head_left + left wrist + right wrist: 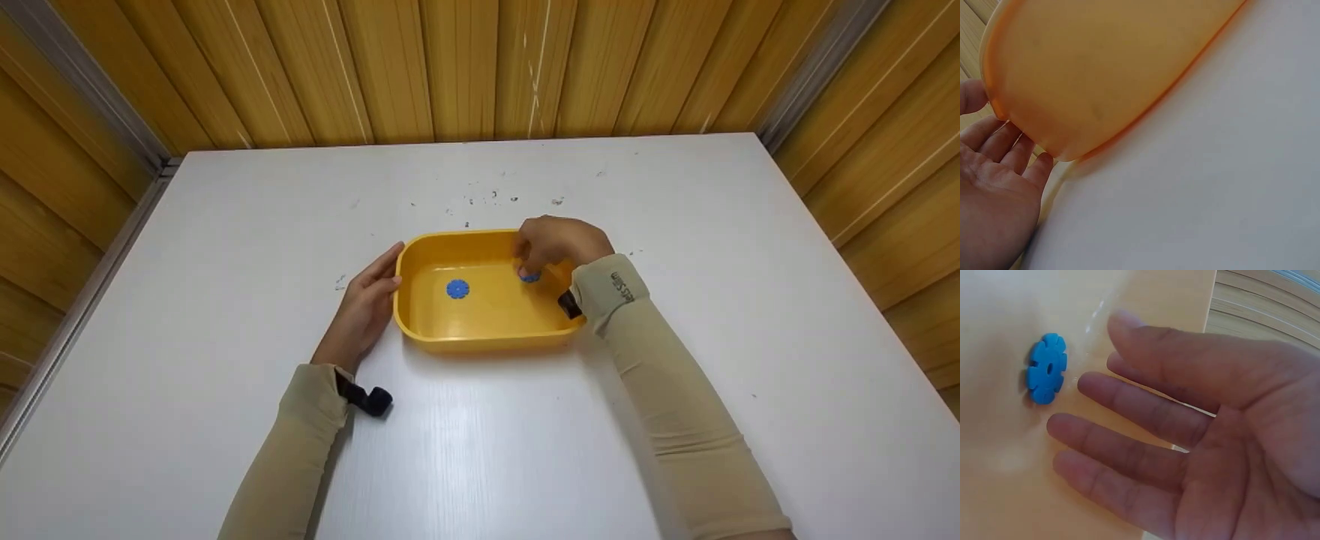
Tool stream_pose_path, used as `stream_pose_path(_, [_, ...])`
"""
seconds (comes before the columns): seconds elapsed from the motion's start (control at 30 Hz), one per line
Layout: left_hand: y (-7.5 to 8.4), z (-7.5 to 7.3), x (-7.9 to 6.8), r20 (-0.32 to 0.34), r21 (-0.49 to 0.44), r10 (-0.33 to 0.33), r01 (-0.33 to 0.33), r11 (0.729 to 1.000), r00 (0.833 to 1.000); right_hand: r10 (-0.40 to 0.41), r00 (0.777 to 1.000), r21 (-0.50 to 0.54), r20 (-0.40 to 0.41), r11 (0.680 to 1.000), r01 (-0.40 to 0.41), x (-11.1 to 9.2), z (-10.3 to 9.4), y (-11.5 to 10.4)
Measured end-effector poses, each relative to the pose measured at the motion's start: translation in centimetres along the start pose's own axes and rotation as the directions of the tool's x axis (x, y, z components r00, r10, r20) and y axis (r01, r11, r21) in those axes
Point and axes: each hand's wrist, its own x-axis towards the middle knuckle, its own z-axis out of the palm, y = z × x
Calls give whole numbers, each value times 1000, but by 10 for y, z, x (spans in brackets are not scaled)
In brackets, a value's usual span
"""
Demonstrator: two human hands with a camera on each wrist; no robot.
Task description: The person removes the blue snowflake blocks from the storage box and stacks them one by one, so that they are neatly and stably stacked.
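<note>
A yellow plastic tub (487, 343) rests on the white table with two flat blue notched discs inside. One blue disc (457, 289) lies in the left half of the tub's floor. The other blue disc (531, 277) is at the right, partly hidden by my right hand (559, 241). In the right wrist view its notched edge and centre hole show on the blue disc (1047, 369), just beyond the spread fingers, and nothing is in the hand. My left hand (367, 304) touches the tub's left end, fingers along the outer wall and thumb at the rim.
The white table (225, 360) bears small dark marks behind the tub. Yellow slatted walls (465, 71) border the table at the back and on both sides. A small black camera (371, 401) sits on the left wrist.
</note>
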Motion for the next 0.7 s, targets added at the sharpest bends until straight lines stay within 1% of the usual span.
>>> stream_pose_path(0.1, [0,0,0,-8,-1,-3,3,1000,1000,10,1000,29,0,1000,-10,1,2,1])
stream_pose_path(0.23, [0,0,1,5,4,-8,8,1000,1000,33,999,46,12,998,-33,2,5,1])
stream_pose_path(0.33, [0,0,1,8,9,-11,11,1000,1000,22,1000,47,14,999,-22,4,7,1])
stream_pose_path(0.53, [0,-1,1,-1,23,-3,3,1000,1000,-47,999,41,-1,998,47,8,11,0])
stream_pose_path(0.7, [0,-1,1,-9,20,-14,14,1000,1000,-79,997,13,8,997,79,12,16,-3])
